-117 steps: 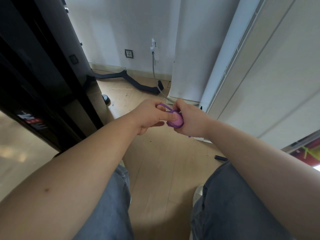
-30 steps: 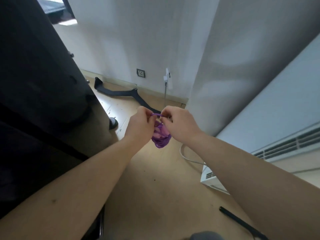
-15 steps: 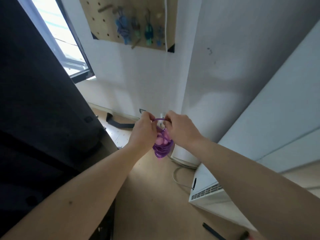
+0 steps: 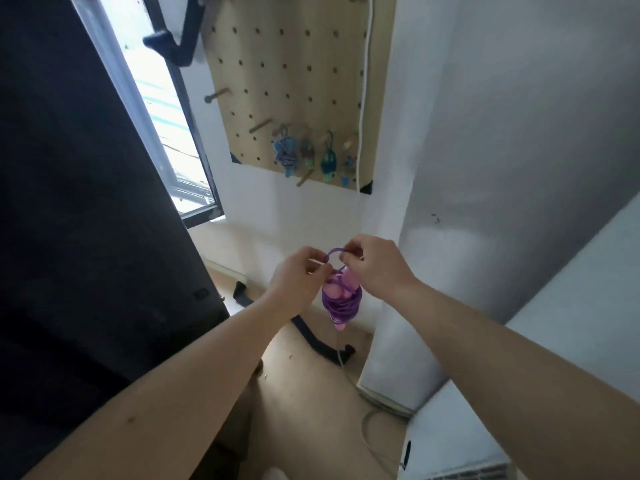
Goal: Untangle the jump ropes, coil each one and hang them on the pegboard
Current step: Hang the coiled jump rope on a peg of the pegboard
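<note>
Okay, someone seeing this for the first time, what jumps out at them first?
The coiled purple jump rope at centre frame, hanging from a loop that the left hand and right hand pinch between them. Above it on the white wall, the wooden pegboard already carries a row of blue and green coiled ropes along its lower edge. A bright window sits to the left of the board.

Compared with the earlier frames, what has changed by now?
The view swung up from the floor to the pegboard. The left hand and right hand still pinch the purple jump rope; its coil now hangs from a loop between them.
</note>
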`<action>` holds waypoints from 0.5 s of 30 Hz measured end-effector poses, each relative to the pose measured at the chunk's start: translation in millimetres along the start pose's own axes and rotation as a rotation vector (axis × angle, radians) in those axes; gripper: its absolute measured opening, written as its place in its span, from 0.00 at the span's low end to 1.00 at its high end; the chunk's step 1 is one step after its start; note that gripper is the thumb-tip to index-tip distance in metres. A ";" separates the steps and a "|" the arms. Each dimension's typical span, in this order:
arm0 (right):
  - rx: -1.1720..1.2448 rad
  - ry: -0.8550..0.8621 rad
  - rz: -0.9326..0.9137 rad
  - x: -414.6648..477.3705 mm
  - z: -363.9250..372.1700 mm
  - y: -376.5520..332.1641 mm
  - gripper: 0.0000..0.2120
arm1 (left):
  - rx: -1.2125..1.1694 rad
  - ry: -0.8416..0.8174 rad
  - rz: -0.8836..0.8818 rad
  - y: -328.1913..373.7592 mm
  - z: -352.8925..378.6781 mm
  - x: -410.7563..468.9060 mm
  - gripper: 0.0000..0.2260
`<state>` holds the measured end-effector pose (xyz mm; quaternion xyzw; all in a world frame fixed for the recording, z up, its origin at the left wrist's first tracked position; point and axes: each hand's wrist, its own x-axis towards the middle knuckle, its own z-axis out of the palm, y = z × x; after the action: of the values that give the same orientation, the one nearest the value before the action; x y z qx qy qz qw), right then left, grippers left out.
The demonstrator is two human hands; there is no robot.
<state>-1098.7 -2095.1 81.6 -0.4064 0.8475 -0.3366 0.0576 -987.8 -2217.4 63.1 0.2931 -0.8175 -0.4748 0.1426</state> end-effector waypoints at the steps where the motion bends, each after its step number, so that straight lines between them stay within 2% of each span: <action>1: 0.001 0.009 -0.006 14.4 2.2 -3.5 0.09 | -0.002 -0.002 0.010 0.8 -5.9 14.7 0.06; 6: 0.034 0.069 0.023 94.2 16.4 -20.5 0.09 | -0.115 -0.036 0.004 3.3 -41.9 94.2 0.05; 15: 0.088 0.040 0.072 207.4 52.8 -24.8 0.07 | -0.193 -0.046 -0.061 -15.4 -83.2 204.8 0.06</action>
<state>-1200.5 -2284.7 92.8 -0.3660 0.8469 -0.3792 0.0704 -1101.2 -2406.7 83.0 0.2920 -0.7615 -0.5622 0.1370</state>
